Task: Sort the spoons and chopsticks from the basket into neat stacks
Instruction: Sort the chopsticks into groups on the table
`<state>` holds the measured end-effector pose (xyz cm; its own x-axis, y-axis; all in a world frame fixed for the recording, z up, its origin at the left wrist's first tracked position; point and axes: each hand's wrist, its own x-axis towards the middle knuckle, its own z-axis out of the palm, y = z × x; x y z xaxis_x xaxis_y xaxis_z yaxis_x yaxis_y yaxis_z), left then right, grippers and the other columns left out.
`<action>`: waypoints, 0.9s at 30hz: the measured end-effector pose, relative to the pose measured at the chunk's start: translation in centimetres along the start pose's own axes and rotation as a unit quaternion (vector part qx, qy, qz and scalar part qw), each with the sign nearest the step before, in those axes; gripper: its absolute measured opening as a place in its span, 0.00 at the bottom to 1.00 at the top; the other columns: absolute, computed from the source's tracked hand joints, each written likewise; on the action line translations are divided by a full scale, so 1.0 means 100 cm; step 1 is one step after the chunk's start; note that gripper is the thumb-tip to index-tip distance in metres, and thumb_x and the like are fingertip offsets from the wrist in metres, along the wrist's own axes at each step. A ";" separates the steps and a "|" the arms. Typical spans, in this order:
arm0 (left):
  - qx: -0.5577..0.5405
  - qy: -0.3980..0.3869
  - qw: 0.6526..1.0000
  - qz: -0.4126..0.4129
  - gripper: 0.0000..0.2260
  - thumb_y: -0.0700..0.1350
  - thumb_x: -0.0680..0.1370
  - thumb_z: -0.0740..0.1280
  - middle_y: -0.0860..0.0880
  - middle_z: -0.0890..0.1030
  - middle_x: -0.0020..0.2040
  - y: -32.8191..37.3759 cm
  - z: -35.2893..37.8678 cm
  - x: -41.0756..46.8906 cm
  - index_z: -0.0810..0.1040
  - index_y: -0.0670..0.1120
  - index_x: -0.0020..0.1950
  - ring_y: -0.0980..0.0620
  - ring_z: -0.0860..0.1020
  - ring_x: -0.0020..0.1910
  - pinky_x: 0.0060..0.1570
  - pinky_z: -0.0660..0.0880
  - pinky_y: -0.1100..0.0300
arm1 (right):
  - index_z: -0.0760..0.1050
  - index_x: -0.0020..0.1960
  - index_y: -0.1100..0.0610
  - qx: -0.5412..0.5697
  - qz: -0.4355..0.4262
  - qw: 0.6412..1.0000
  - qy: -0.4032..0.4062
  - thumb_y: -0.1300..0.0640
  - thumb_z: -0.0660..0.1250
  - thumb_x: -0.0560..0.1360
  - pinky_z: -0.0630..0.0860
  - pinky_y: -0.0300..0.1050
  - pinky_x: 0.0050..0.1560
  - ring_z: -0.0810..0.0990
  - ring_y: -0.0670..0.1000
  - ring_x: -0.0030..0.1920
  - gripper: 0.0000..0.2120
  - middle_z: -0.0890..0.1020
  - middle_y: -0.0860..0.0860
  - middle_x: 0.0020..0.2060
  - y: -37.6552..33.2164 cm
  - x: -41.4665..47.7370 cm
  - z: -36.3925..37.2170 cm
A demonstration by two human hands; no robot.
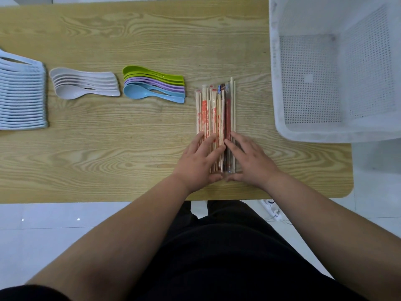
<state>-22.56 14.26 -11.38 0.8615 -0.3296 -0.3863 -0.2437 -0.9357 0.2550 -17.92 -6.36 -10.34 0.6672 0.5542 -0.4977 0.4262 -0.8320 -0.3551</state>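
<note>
one left hand point(198, 158) and right hand point(249, 159), fingers straight, press chopsticks point(213, 111) on wooden table point(130, 144); tiled floor point(54, 224) below.

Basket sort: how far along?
Done: basket looks empty; spoons lie in a pale blue stack, white stack and coloured stack. In hand: left hand and right hand press straight fingers against the chopsticks, squaring them. Left: far ends uneven, one stick juts out.
</note>
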 end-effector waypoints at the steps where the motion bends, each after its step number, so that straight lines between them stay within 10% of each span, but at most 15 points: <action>1: 0.003 -0.021 1.000 0.003 0.44 0.69 0.72 0.66 0.49 0.44 0.82 -0.001 -0.002 0.000 0.49 0.57 0.81 0.40 0.40 0.80 0.77 0.53 0.39 | 0.47 0.82 0.50 0.001 0.001 1.000 0.004 0.34 0.72 0.70 0.49 0.55 0.80 0.45 0.54 0.80 0.52 0.42 0.47 0.81 0.000 0.000 0.000; 20: -0.034 0.004 0.999 0.042 0.48 0.68 0.73 0.64 0.48 0.42 0.82 -0.028 -0.004 -0.001 0.43 0.50 0.82 0.46 0.45 0.80 0.78 0.53 0.48 | 0.43 0.82 0.50 -0.005 0.002 1.000 -0.007 0.25 0.65 0.67 0.48 0.56 0.79 0.42 0.54 0.81 0.56 0.41 0.48 0.80 0.000 0.003 0.001; 27: -0.041 0.094 0.993 0.066 0.41 0.60 0.72 0.71 0.39 0.63 0.77 -0.030 0.000 0.004 0.65 0.37 0.76 0.40 0.58 0.78 0.73 0.64 0.41 | 0.50 0.81 0.53 0.003 0.005 0.999 0.037 0.29 0.60 0.71 0.57 0.62 0.77 0.49 0.56 0.80 0.47 0.49 0.54 0.80 -0.005 0.004 0.007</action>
<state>-21.49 16.94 -12.34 0.8943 -0.4116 -0.1754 -0.3285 -0.8702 0.3673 -18.30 -5.70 -10.96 0.7146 0.5423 -0.4419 0.4161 -0.8373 -0.3546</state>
